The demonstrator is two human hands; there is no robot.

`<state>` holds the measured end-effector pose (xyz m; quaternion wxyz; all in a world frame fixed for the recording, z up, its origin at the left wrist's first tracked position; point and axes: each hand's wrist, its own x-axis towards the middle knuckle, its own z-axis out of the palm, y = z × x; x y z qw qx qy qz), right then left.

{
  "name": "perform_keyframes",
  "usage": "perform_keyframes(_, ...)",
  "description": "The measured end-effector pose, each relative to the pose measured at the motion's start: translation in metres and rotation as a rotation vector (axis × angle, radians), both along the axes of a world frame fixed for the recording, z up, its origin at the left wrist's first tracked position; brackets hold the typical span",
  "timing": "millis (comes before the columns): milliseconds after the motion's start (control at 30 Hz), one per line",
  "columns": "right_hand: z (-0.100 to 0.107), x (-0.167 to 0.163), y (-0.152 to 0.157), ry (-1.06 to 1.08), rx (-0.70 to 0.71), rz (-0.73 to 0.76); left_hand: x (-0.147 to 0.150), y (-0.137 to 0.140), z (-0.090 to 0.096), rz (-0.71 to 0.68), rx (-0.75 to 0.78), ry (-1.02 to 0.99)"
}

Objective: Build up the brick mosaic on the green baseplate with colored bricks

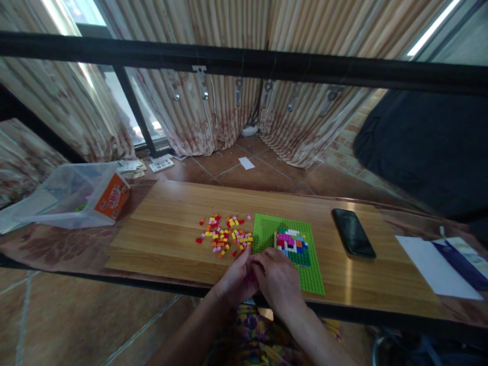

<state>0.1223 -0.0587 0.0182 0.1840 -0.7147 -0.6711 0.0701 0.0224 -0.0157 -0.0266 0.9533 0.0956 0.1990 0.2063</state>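
My left hand (237,278) is cupped at the near edge of the wooden board, with small pink toy bricks (250,277) partly showing in its palm. Fingertips of my right hand (277,279) are pinched together against the left fingers; what they hold is hidden. Just beyond the right hand, a multicoloured brick build (293,245) stands on a green baseplate (265,224), partly covered by that hand. Left of the baseplate lies a loose scatter of small red, yellow, orange and pink bricks (224,236).
A black phone (353,233) lies on the wooden board (163,223) at the right. White paper (434,267) sits farther right. A clear plastic bin (76,195) with an orange label stands at the left. A dark metal bar (229,58) with hooks crosses above the table.
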Motion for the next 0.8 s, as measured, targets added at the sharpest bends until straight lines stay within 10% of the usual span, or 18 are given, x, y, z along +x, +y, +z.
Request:
perform_keyframes(333, 0.007, 0.005, -0.003, 0.246, 0.003, -0.047, 0.002, 0.001, 0.011, 0.031, -0.063, 0.027)
perform_keyframes(800, 0.004, 0.08, -0.02, 0.845, 0.158, -0.385, -0.006, -0.036, 0.058, 0.37, -0.273, 0.567)
